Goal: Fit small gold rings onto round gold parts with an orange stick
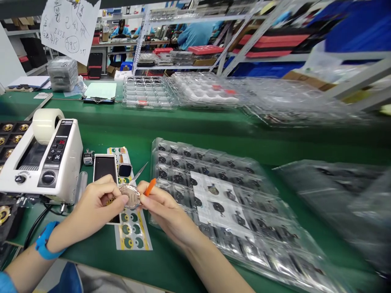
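A round, shiny watch case (132, 197) is held between both hands over the bench. The closed fingers of my left hand (105, 199) pinch its left edge; a blue band circles that wrist. My right hand (161, 205) is closed on the right edge, with an orange stick (150, 187) jutting up from its fingers. A pointed metal blade-like tip (140, 171) shows just behind the case; its other end is hidden. Beneath the hands lie a sheet of yellow-and-white round stickers (134, 236) and a white-framed tray with a dark inside (104, 167), partly covered by my left hand.
A white tape dispenser (65, 162) stands left, beside a black tray of gold-coloured round parts (7, 128). Right of the hands is a large clear blister tray (250, 189) with dark parts and a paper sheet. Stacked clear trays (201, 89) line the raised shelf behind.
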A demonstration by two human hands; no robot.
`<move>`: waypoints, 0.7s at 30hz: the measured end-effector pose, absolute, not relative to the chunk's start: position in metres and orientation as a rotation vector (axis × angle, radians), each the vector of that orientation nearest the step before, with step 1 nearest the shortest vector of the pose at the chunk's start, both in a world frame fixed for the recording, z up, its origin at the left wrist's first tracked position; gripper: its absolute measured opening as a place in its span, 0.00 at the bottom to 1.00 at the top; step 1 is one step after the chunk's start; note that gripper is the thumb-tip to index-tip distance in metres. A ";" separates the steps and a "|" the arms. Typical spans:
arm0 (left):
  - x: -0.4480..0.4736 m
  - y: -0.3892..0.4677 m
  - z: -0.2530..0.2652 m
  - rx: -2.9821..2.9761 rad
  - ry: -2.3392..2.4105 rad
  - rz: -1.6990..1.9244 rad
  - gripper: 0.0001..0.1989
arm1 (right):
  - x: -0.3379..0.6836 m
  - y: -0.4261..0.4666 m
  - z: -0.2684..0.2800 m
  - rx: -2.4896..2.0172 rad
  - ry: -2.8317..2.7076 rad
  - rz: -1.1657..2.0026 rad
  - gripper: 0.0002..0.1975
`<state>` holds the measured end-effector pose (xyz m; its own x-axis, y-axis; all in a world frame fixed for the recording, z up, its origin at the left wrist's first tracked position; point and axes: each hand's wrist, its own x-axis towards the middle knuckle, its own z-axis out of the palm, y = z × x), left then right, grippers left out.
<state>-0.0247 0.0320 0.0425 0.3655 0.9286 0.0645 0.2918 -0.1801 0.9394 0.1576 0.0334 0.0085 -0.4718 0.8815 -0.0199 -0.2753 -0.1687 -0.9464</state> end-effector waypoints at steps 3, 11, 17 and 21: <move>-0.023 0.031 0.037 1.762 1.167 0.882 0.14 | 0.157 0.032 0.008 -0.798 -1.316 1.702 0.21; -0.028 0.034 0.033 1.935 1.371 1.135 0.16 | 0.161 0.034 0.007 -0.855 -1.285 1.661 0.21; -0.025 0.034 0.030 2.122 0.986 1.469 0.06 | 0.158 0.032 0.009 -0.779 -1.220 1.756 0.20; -0.024 0.038 0.015 2.100 0.830 1.365 0.11 | 0.151 0.028 0.010 -0.720 -1.155 1.808 0.20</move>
<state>-0.0241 0.0376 0.0149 0.3122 0.7192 0.6208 0.2207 -0.6905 0.6889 0.1507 0.0285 0.0100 -0.4726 0.8810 -0.0231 -0.3491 -0.2113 -0.9130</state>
